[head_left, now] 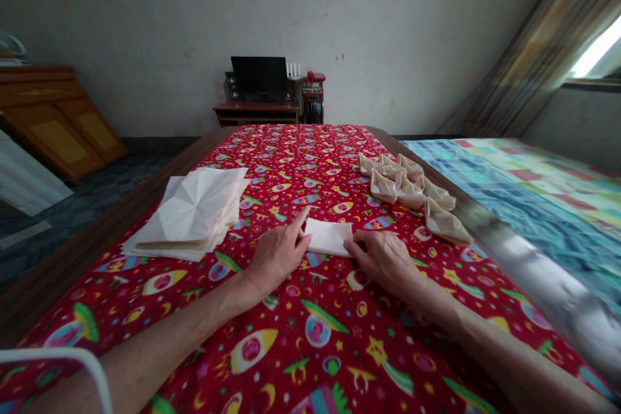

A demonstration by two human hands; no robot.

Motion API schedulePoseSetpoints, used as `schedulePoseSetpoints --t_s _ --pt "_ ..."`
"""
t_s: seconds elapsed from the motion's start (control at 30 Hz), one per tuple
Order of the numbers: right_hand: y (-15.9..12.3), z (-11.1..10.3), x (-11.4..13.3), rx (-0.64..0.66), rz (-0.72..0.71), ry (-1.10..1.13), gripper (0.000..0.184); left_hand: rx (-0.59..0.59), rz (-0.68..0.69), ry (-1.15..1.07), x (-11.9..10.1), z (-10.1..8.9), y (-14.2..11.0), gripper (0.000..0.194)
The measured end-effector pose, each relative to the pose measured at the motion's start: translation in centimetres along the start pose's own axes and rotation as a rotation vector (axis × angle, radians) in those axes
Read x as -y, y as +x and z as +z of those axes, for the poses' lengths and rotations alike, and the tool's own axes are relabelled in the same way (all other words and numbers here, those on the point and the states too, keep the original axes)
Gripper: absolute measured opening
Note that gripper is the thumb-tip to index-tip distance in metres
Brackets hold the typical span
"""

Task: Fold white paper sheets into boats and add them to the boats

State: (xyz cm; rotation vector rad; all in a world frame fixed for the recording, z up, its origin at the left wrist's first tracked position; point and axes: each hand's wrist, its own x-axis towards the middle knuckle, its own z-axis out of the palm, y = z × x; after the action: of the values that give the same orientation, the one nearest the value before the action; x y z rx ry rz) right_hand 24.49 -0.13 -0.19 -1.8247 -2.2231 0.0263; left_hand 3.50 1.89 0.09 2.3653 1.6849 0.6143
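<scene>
A small folded white paper (pixel 328 237) lies flat on the red patterned cloth (pixel 291 310), between my two hands. My left hand (pixel 280 249) is at its left edge, thumb near the paper's lower corner and index finger stretched out past the upper corner. At the right edge, my right hand (pixel 381 252) pinches the paper between thumb and curled fingers. To the left rests a stack of creased white paper sheets (pixel 194 207). Several folded paper boat-like shapes (pixel 410 191) stand grouped at the right.
The cloth covers a dark wooden table whose edge (pixel 504 272) shows at right. A bed with a colourful cover (pixel 533 194) stands beside it. Beyond the far end are a monitor (pixel 261 77) and a red telephone (pixel 315 77). A white curved cable (pixel 87 359) crosses the lower left.
</scene>
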Motion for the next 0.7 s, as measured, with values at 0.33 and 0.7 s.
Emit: schedulePoseSetpoints --t_s 0.33,0.7 --pt "1.4 -0.5 0.5 0.130 0.016 -0.162 0.038 0.006 0.029 0.088 0.0 0.2 0.6 0.050" --pt "1.6 -0.6 0.5 0.151 0.003 -0.204 0.036 0.011 0.191 0.169 0.3 0.5 0.7 0.026"
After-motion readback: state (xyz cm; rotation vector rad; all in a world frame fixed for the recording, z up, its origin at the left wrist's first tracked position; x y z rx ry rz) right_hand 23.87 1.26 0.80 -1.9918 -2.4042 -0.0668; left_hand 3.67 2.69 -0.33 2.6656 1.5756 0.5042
